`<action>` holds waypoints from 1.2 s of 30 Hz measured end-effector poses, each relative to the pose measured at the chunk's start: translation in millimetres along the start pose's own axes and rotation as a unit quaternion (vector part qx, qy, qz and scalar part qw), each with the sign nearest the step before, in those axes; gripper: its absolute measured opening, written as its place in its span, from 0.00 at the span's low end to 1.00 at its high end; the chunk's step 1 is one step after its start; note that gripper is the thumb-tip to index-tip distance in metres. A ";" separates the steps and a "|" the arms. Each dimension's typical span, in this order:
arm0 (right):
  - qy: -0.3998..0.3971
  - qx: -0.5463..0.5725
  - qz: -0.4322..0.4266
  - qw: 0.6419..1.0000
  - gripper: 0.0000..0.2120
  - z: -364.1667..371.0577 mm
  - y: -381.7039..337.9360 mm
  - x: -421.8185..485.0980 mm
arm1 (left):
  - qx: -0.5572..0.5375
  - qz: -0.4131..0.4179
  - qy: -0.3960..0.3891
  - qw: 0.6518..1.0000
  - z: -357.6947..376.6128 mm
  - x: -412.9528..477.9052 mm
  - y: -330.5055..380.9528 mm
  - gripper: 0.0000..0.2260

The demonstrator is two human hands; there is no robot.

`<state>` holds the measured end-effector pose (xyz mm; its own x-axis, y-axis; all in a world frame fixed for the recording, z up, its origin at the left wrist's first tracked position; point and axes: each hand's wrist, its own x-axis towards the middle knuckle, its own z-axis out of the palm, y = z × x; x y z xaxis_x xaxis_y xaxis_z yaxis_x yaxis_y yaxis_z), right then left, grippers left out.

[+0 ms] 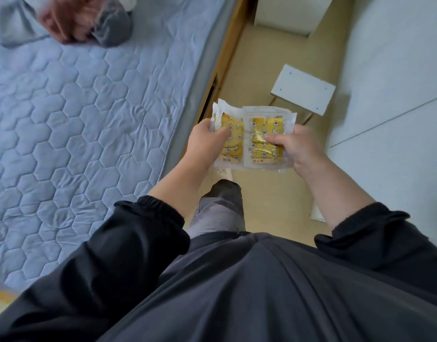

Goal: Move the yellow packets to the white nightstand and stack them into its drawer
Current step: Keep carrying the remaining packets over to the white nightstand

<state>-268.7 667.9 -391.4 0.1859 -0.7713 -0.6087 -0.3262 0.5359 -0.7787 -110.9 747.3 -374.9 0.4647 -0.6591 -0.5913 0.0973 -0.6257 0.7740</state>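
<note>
Two yellow packets in clear wrappers are held side by side in front of my body, above the floor. My left hand (207,141) grips the left yellow packet (233,149), thumb across its face. My right hand (296,149) grips the right yellow packet (267,129), thumb pressed on its middle. A white piece of furniture (284,18) that may be the nightstand stands at the top of the view, past the bed's corner. No drawer can be made out.
A bed with a blue quilted mattress (76,114) fills the left side, with grey and reddish items (84,23) at its far end. A small white stool (302,91) stands on the beige floor ahead. A white wall panel (397,95) runs along the right.
</note>
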 end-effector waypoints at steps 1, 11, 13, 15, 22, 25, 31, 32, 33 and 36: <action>0.005 0.000 -0.002 1.000 0.08 -1.1 -17.6 18.9 | 0.001 0.004 -0.005 1.000 2.2 21.3 18.0 0.04; 0.051 0.020 0.001 0.998 0.08 -25.5 -168.0 193.8 | 0.039 0.034 -0.022 0.998 26.2 194.4 189.1 0.03; 0.057 0.028 0.005 0.998 0.09 -32.3 -191.9 224.3 | 0.050 0.037 -0.032 0.998 37.4 226.2 215.3 0.02; 0.064 0.037 0.007 0.997 0.09 -40.2 -215.7 258.1 | 0.063 0.039 -0.041 0.996 51.7 261.6 239.6 0.03; 0.086 0.049 0.027 0.995 0.09 -83.3 -304.0 397.1 | 0.078 0.045 -0.050 0.995 116.3 397.0 345.3 0.04; 0.105 0.049 0.027 0.993 0.11 -102.9 -347.4 447.2 | 0.074 0.050 -0.062 0.994 142.6 446.4 392.4 0.03; 0.117 0.040 0.021 0.992 0.14 -122.8 -418.8 540.4 | 0.083 0.054 -0.077 0.992 172.2 538.5 467.9 0.05; 0.118 0.041 0.022 0.992 0.13 -124.2 -428.1 557.2 | 0.087 0.058 -0.075 0.992 175.7 555.2 478.9 0.06; 0.119 0.043 0.021 0.992 0.12 -125.1 -437.3 574.4 | 0.090 0.061 -0.075 0.991 179.0 572.5 490.0 0.07; 0.121 0.055 0.022 0.991 0.10 -125.4 -465.0 630.3 | 0.084 0.057 -0.075 0.992 189.4 631.4 521.1 0.11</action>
<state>-116.1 -110.5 -393.8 -0.0585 -0.7994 -0.5980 -0.2242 0.5942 -0.7724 66.5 -73.9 -387.8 0.3266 -0.7767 -0.5386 -0.1019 -0.5954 0.7969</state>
